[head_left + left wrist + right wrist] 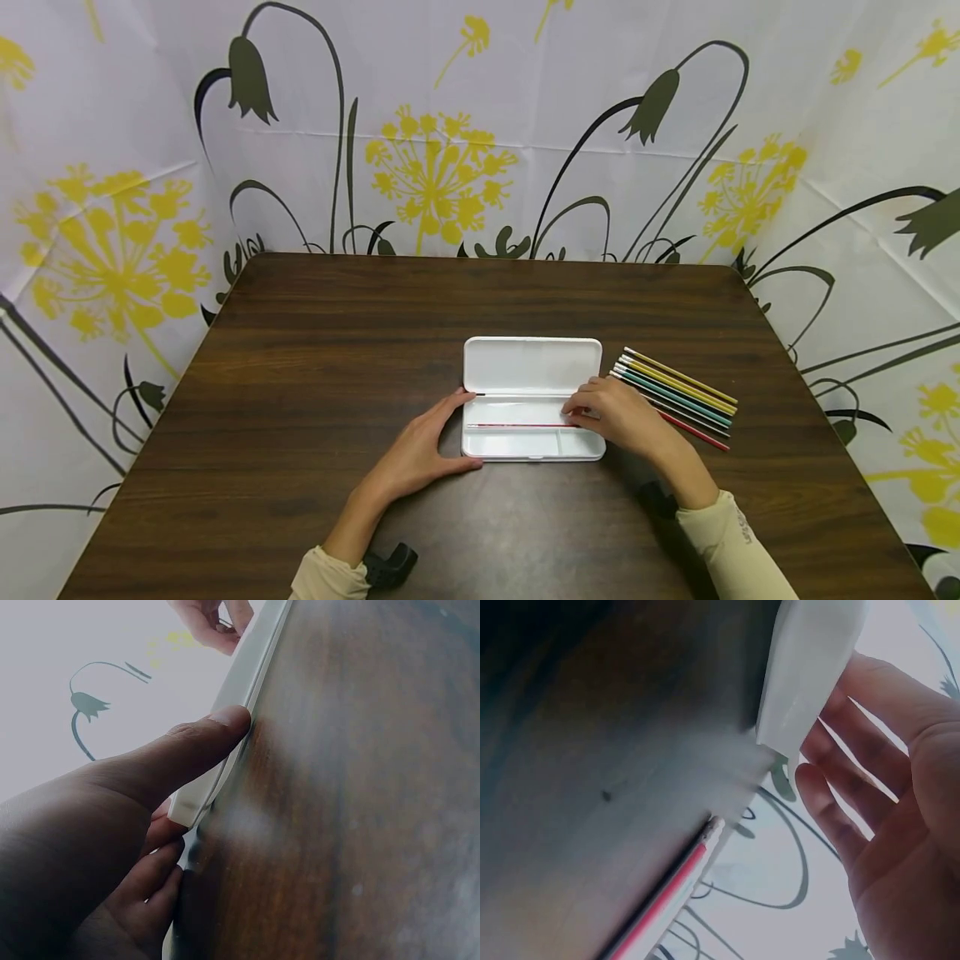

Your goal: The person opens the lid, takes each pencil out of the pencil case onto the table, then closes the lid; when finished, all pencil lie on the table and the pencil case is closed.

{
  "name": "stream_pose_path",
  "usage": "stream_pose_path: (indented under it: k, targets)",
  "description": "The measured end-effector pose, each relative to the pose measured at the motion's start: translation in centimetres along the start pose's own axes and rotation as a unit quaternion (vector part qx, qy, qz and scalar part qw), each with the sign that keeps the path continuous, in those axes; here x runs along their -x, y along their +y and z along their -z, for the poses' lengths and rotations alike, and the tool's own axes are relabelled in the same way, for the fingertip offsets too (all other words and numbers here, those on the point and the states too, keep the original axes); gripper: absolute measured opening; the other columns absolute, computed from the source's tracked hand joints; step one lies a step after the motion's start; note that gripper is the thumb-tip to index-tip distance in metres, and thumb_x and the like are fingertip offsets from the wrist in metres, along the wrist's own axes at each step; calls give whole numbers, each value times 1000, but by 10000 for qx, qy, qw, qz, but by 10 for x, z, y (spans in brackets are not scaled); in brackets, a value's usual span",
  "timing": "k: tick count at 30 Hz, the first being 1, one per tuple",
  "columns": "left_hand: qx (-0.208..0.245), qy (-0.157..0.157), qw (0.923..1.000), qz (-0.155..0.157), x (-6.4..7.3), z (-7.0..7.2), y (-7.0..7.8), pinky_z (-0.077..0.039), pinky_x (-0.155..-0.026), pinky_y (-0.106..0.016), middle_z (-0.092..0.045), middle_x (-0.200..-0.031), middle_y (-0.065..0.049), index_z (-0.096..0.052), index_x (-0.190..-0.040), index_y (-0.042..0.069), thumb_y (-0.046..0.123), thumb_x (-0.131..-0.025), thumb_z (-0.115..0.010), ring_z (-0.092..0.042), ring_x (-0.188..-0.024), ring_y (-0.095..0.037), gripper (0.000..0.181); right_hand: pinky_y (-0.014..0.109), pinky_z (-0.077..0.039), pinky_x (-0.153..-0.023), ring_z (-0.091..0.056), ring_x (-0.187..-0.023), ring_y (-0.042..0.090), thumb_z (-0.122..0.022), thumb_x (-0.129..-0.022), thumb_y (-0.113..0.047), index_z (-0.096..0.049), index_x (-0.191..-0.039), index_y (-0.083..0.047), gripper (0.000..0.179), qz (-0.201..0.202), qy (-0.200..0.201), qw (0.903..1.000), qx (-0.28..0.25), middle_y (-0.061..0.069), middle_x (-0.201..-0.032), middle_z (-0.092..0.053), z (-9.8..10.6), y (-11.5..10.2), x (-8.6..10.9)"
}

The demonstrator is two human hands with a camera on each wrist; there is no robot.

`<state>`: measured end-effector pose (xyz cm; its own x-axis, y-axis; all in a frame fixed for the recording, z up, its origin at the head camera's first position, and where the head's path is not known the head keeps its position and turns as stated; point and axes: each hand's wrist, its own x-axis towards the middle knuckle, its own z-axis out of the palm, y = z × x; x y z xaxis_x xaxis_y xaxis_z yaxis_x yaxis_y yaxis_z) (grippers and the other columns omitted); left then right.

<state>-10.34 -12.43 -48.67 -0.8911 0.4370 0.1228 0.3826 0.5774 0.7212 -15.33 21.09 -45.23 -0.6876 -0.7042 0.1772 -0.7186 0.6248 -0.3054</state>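
A white pencil case [534, 452] lies with its lid [532, 363] folded back on the table, its tray split into compartments. Inside, a thin red pencil [517, 426] runs lengthwise along the tray. My left hand [420, 446] grips the case's left end, thumb at the front edge and fingers at the back. Over the right end of the tray, my right hand [618, 414] has its fingers bent downward, right at the red pencil's end. The case wall hides those fingertips in the right wrist view; I cannot tell whether they pinch the pencil.
To the right of the case lies a row of several pencils, with yellow [682, 383], green [675, 395] and dark ones and a red one [701, 432] nearest me. They rest on the brown wooden table [337, 333]. A flower-patterned curtain [450, 83] hangs behind.
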Motion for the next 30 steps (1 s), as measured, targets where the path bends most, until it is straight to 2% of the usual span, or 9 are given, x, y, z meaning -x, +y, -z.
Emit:
stream_pose_path:
  k: [5, 8, 14, 25, 30]
  targets:
    - [9, 13, 10000, 2, 0, 1, 1, -35, -107, -46, -34, -155, -6, -39, -150, 18, 43, -73, -86, -35, -139, -20, 93, 28, -48, -68, -56, -76, 8, -82, -81, -16, -78, -96, -20, 16, -139, -131, 9996, -217, -10, -87, -69, 4, -2, -1]
    - [-10, 33, 10000, 5, 0, 1, 1, -35, -107, -46, -35, -155, -6, -39, -150, 18, 43, -73, -86, -35, -139, -20, 93, 28, -48, -69, -57, -77, 9, -82, -80, -13, -77, -95, -19, 16, -21, -129, 9995, -300, -10, -87, -69, 3, -1, -3]
    - [-22, 39, 10000, -15, 1, 1, 1, -36, -106, -47, -35, -155, -6, -39, -149, 18, 43, -73, -86, -35, -139, -19, 93, 27, -48, -65, -57, -74, 5, -82, -79, -11, -77, -92, -18, 16, 355, 75, 9993, -76, -10, -84, -67, -3, -1, -4]
    - [-35, 68, 10000, -15, 0, 0, 0, -35, -107, -47, -35, -154, -7, -40, -149, 19, 43, -73, -86, -35, -139, -20, 92, 27, -48, -64, -56, -74, 5, -81, -82, -13, -76, -93, -20, 14, 333, 140, 9990, 255, -9, -86, -62, -9, -3, -5]
    - [-63, 62, 10000, -32, 0, -1, -1, -35, -106, -47, -35, -155, -6, -40, -149, 19, 44, -73, -86, -35, -139, -19, 92, 26, -49, -64, -56, -76, 7, -82, -80, -13, -75, -94, -20, 17, 295, 318, 9985, 335, -8, -89, -61, -6, -4, -3]
